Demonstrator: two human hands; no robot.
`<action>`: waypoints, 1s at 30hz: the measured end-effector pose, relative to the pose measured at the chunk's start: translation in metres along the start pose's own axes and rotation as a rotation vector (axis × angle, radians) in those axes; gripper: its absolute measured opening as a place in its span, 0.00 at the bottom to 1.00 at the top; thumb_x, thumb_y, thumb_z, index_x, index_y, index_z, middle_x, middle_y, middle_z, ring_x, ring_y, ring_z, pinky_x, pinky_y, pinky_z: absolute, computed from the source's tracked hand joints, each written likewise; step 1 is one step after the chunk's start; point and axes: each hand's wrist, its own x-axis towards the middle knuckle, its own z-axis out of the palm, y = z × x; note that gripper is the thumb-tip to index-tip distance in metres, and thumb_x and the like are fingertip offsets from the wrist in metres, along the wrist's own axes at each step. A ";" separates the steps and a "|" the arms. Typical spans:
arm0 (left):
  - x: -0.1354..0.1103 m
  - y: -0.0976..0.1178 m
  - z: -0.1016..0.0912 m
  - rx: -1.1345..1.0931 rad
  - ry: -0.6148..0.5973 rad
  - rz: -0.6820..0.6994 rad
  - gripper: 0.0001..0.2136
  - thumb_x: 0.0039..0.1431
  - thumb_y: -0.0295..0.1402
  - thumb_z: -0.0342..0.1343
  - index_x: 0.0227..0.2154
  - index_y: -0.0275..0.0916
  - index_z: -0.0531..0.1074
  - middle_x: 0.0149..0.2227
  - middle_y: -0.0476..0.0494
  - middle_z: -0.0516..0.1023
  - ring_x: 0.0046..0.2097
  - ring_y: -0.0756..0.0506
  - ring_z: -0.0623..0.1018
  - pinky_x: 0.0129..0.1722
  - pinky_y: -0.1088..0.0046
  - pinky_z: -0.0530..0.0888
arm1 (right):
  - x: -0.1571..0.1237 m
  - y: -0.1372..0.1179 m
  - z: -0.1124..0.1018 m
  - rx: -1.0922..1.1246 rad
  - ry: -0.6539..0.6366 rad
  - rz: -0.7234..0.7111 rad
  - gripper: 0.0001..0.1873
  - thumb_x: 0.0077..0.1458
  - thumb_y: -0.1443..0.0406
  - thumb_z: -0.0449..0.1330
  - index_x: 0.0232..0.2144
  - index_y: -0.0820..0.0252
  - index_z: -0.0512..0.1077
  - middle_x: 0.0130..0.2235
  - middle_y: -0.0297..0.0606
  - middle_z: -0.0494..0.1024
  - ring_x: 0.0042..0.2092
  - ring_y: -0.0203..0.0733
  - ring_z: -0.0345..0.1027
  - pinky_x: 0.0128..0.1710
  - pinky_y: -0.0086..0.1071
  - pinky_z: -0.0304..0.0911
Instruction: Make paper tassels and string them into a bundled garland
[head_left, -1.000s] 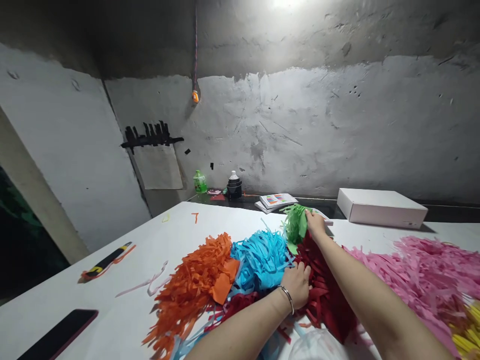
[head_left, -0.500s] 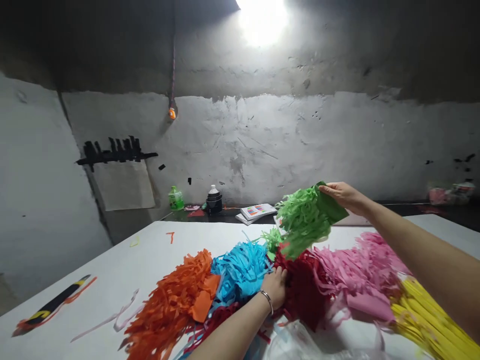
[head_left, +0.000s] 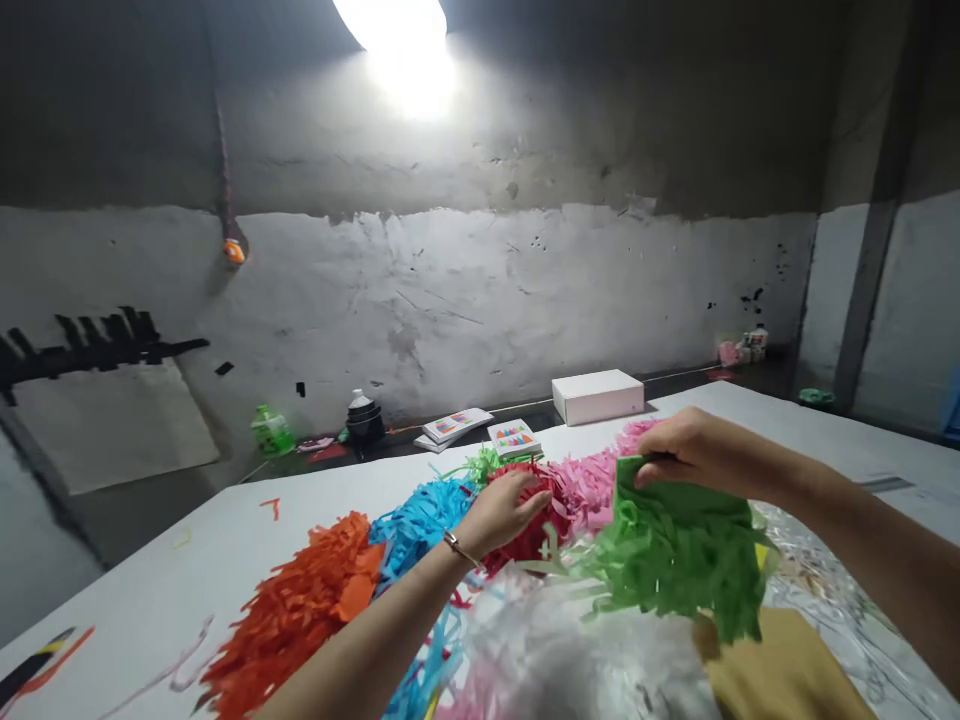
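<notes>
Pinching a sheaf of green fringe (head_left: 679,555) at its uncut top band, the right fingers (head_left: 660,435) of a person press thumb against forefinger, the strips hanging below them above a white table (head_left: 202,560). The left fingers (head_left: 517,482) stretch out loosely, thumb apart from the rest, over red fringe (head_left: 534,540); whether they touch it cannot be told. A slim bracelet (head_left: 460,546) circles the wrist behind the left fingers.

Just past the left fingers sits a smaller green clump (head_left: 484,463), while pink fringe (head_left: 589,490) fills the space between left fingers and right. Blue fringe (head_left: 420,515) lies to the left of the left fingers, with orange fringe (head_left: 300,610) farther out on the same side. Clear plastic (head_left: 570,640) spreads nearer the camera than the fingers of either hand, and a tan piece (head_left: 795,670) shows below the right fingers, beside the tips of the dangling strips.

Beyond both hands' fingers, toward the wall (head_left: 450,300), rest a white box (head_left: 600,400) and printed cards (head_left: 454,428). Well apart from the left fingers, back and to their left, stand black tubs (head_left: 365,425) and a green bottle (head_left: 271,432).
</notes>
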 end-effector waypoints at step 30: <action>-0.128 0.162 0.070 -1.274 0.002 -0.137 0.19 0.68 0.44 0.49 0.54 0.41 0.74 0.52 0.41 0.79 0.54 0.39 0.75 0.58 0.64 0.69 | -0.161 -0.032 0.143 0.648 0.268 0.342 0.12 0.64 0.59 0.58 0.28 0.55 0.70 0.32 0.32 0.69 0.34 0.37 0.65 0.31 0.26 0.61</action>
